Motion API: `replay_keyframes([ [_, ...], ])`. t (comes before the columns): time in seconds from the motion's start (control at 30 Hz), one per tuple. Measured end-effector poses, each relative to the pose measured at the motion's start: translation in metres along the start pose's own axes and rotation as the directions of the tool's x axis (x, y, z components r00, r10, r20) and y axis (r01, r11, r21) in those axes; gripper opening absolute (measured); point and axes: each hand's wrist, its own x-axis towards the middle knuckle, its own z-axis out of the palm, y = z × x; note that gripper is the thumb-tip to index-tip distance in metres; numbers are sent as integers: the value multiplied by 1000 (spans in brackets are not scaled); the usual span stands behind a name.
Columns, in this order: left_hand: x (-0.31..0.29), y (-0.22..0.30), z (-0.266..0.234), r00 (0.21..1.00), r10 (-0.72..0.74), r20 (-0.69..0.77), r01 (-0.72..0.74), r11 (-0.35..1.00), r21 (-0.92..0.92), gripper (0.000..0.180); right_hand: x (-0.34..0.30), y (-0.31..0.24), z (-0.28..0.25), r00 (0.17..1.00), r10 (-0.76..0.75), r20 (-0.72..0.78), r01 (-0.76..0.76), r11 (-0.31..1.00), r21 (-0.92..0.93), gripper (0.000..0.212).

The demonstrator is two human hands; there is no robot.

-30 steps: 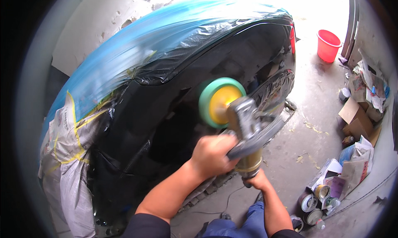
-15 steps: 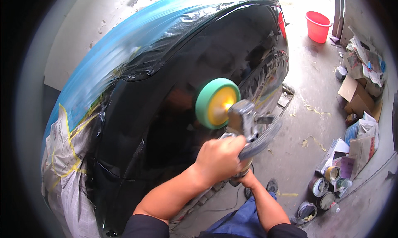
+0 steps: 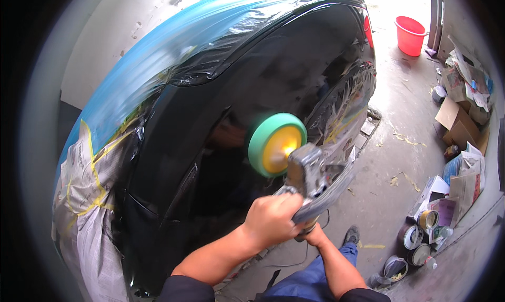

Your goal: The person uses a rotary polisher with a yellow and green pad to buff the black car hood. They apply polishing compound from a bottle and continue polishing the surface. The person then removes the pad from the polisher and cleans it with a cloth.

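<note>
Polisher (image 3: 306, 171): held beside the car (image 3: 284, 76), in front of its black side.
Pad (image 3: 254, 149): its green disc, yellow at the back, is turned toward the car; the front face is hidden, so how fully the paint is touched cannot be told.
Left hand (image 3: 274, 218): clamped on the polisher just behind its head, by the dark looped handle.
Right hand (image 3: 315, 235): clamped around the polisher's rear end, partly covered by the left hand.
Step in hand: judged to be the buffing of the car's black side.
Next move: the pad would need to be led flat along the paint, with both grips firm.
Edges: the black side is bordered by blue film (image 3: 142, 70) along the car's top, taped paper (image 3: 94, 249) at its left end and wrinkled film (image 3: 344, 115) low at its right; loose folds could be snagged.
Open room: sidesteps seem possible on the floor (image 3: 381, 162) right of the car, between it and the cans (image 3: 413, 237) and cardboard box (image 3: 451, 115); the cord (image 3: 286, 264) could be stepped on.
Bucket (image 3: 410, 37): stood beyond the car's far right end.
</note>
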Motion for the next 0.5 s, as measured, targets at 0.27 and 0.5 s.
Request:
replay_keyframes([
  [0.27,-106,-18,-17,990,0,-144,-13,996,-89,20,-31,-23,14,998,-35,50,51,922,-384,54],
  [0.5,-57,-34,-21,973,121,-198,-143,985,-98,25,-19,-75,-16,998,-62,-6,52,887,-459,47],
])
